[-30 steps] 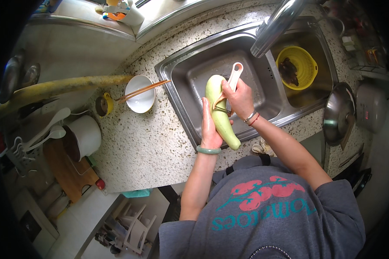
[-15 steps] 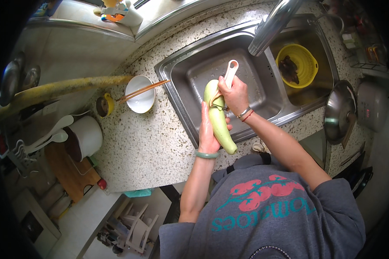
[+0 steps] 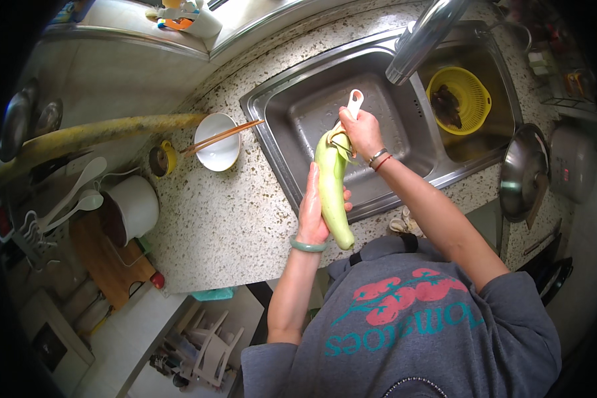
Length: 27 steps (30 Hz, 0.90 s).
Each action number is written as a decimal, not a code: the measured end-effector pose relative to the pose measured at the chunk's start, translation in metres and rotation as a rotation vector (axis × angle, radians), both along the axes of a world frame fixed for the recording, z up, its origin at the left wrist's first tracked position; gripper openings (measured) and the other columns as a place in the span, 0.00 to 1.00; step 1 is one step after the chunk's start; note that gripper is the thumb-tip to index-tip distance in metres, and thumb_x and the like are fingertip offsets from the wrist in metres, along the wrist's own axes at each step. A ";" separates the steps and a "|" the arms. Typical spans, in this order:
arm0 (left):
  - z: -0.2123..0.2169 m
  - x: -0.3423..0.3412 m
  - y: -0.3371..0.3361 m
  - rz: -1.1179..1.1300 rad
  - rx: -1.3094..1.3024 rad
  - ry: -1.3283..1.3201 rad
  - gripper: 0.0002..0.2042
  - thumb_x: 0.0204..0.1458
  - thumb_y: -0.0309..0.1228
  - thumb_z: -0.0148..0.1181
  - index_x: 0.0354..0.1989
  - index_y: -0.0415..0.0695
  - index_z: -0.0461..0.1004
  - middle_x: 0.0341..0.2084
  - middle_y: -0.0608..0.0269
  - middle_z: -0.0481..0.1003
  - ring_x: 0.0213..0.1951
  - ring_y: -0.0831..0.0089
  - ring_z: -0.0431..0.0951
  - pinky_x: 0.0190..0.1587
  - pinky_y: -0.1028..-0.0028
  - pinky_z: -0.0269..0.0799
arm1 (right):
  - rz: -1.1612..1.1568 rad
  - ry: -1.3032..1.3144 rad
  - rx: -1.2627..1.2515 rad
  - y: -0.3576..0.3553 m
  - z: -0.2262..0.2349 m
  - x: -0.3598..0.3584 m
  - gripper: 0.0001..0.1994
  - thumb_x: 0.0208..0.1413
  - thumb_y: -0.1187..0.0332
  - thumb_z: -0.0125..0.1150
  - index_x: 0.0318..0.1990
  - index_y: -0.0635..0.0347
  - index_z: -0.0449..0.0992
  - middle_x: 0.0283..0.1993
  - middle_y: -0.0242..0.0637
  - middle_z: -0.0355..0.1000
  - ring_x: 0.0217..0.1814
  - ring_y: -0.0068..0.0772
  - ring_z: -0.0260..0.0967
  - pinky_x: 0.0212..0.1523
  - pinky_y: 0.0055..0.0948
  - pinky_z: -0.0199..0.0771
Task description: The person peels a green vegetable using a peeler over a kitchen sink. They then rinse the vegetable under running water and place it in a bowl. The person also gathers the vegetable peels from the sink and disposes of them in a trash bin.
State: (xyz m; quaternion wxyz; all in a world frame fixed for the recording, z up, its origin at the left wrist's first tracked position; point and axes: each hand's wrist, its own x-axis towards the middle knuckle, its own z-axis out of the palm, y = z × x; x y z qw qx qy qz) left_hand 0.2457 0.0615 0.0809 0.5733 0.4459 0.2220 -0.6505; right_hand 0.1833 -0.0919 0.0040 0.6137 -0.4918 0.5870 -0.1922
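Note:
A long pale green zucchini [image 3: 331, 192] rests slantwise over the near edge of the sink, its stem end toward me. My left hand [image 3: 312, 215] is wrapped around it from the left and below, with fingertips showing on its right side. My right hand [image 3: 365, 134] grips a peeler [image 3: 355, 101] with a white handle that points away from me. The peeler's blade lies against the zucchini's far end. A strip of peel [image 3: 339, 141] curls up there, beside the right hand's fingers. Part of the blade is covered by peel.
Under the zucchini's far end lies a steel sink basin [image 3: 298, 113], with a chrome faucet [image 3: 418, 46] above. A yellow strainer [image 3: 474, 109] holding dark items sits in the right basin. A white bowl [image 3: 222, 156] with chopsticks [image 3: 229, 134] stands left; a metal lid [image 3: 521, 172] leans right.
My right hand and the peeler have moved along the zucchini to its far end. The zucchini and my left hand have shifted slightly toward me, and more peel hangs at the blade.

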 end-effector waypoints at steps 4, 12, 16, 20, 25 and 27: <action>-0.001 0.005 0.009 -0.026 -0.002 -0.032 0.25 0.60 0.56 0.45 0.46 0.44 0.69 0.25 0.60 0.69 0.25 0.68 0.72 0.22 0.73 0.70 | 0.085 0.040 0.121 0.000 -0.023 0.003 0.20 0.49 0.53 0.55 0.23 0.64 0.76 0.21 0.37 0.73 0.26 0.29 0.73 0.32 0.31 0.70; 0.013 0.015 0.035 -0.102 -0.167 0.137 0.28 0.63 0.54 0.35 0.53 0.40 0.66 0.33 0.54 0.72 0.32 0.65 0.75 0.30 0.68 0.78 | 0.210 0.263 0.333 -0.031 -0.068 -0.035 0.22 0.47 0.50 0.54 0.28 0.64 0.78 0.25 0.44 0.75 0.27 0.39 0.75 0.30 0.35 0.73; -0.002 0.011 0.029 -0.027 -0.218 0.111 0.27 0.65 0.50 0.30 0.57 0.39 0.63 0.44 0.48 0.72 0.40 0.62 0.75 0.42 0.61 0.76 | 0.142 0.343 -0.093 -0.030 -0.061 -0.042 0.24 0.53 0.46 0.50 0.30 0.60 0.79 0.30 0.47 0.76 0.36 0.48 0.75 0.39 0.41 0.71; -0.014 0.005 0.018 0.021 -0.209 0.124 0.29 0.62 0.56 0.35 0.55 0.42 0.64 0.40 0.55 0.71 0.35 0.66 0.74 0.34 0.67 0.76 | 0.001 0.120 -0.116 -0.021 -0.036 -0.041 0.25 0.58 0.47 0.49 0.27 0.63 0.76 0.25 0.41 0.75 0.30 0.37 0.74 0.33 0.35 0.69; -0.012 -0.003 0.000 -0.025 -0.118 0.006 0.30 0.58 0.60 0.42 0.52 0.44 0.65 0.34 0.62 0.68 0.31 0.70 0.75 0.25 0.72 0.75 | -0.051 -0.156 -0.140 -0.005 0.009 -0.037 0.20 0.59 0.53 0.55 0.26 0.63 0.73 0.21 0.32 0.71 0.24 0.20 0.67 0.27 0.26 0.66; -0.009 -0.005 -0.001 -0.025 -0.112 -0.020 0.30 0.58 0.60 0.42 0.53 0.44 0.65 0.35 0.62 0.68 0.30 0.71 0.75 0.25 0.71 0.76 | -0.021 -0.214 -0.144 0.007 0.022 -0.033 0.19 0.60 0.54 0.55 0.28 0.64 0.72 0.21 0.32 0.71 0.24 0.22 0.68 0.26 0.27 0.66</action>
